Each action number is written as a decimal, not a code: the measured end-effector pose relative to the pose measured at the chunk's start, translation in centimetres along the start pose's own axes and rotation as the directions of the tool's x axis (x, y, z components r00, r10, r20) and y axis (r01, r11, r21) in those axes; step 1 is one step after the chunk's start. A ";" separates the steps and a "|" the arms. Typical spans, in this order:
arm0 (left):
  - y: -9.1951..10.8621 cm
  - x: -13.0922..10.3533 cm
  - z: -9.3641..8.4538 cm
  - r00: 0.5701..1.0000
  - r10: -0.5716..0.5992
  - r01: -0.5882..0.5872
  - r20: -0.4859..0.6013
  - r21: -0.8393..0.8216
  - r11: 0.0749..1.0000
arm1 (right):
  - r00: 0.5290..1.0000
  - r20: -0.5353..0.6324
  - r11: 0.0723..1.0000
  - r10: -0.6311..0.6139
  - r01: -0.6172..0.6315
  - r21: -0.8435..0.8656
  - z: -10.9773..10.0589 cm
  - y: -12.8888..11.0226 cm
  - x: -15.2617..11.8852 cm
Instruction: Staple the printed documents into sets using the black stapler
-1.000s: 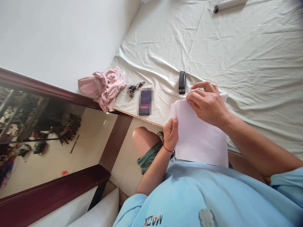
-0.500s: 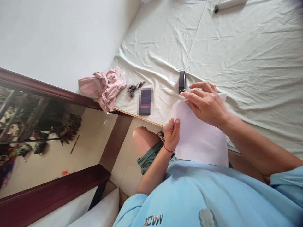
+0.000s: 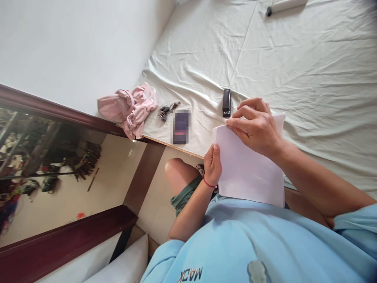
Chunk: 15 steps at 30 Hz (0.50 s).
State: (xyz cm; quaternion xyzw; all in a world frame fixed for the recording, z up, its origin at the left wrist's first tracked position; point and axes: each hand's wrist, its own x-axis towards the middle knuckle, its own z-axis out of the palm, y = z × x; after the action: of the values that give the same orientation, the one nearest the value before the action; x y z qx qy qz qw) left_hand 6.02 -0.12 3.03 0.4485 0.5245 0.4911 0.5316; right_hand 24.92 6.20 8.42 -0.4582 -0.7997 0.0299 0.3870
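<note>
White sheets of paper (image 3: 250, 173) lie in a stack against my body, over the edge of the cloth-covered surface. With the thumb on top, my left hand (image 3: 212, 165) grips the stack's left edge. My right hand (image 3: 256, 125) pinches the top edge of the paper between thumb and fingertips, its other fingers bent above. Just beyond those fingertips a black stapler (image 3: 226, 103) rests on the cloth, touched by neither hand.
A wrinkled pale sheet (image 3: 309, 59) covers the surface ahead. On its left lie a blurred-out dark phone-like object (image 3: 181, 126), a bunch of keys (image 3: 165, 112) and a pink cloth (image 3: 129, 106). A white object with a black end (image 3: 287, 6) is at the far edge.
My right fingertips have drawn back from beside the stapler and closed on the paper's top edge. The left hand and the stack have shifted slightly.
</note>
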 end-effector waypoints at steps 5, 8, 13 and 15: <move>0.4 0.4 0.3 1.000 -0.016 0.017 0.023 -0.044 0.999 | 0.999 -0.037 1.000 0.015 -0.014 0.014 0.0 -0.3 0.3; 0.7 0.5 0.4 0.999 -0.013 0.015 0.033 -0.048 0.999 | 0.998 -0.053 0.999 0.032 -0.031 0.015 0.1 -0.4 0.4; 1.1 0.6 0.7 0.998 -0.065 0.066 0.017 -0.115 0.991 | 0.996 -0.071 0.999 0.045 -0.044 0.011 0.5 -0.3 0.3; 1.2 0.8 0.9 0.994 -0.105 0.106 0.013 -0.172 0.979 | 0.994 -0.092 0.999 0.054 -0.054 0.010 0.6 -0.4 0.3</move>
State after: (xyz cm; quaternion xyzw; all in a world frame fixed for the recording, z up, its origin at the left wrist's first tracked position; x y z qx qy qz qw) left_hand 6.85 0.82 4.21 0.3733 0.5018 0.5050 0.5948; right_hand 24.18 6.34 8.32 -0.4790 -0.7682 0.0223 0.4242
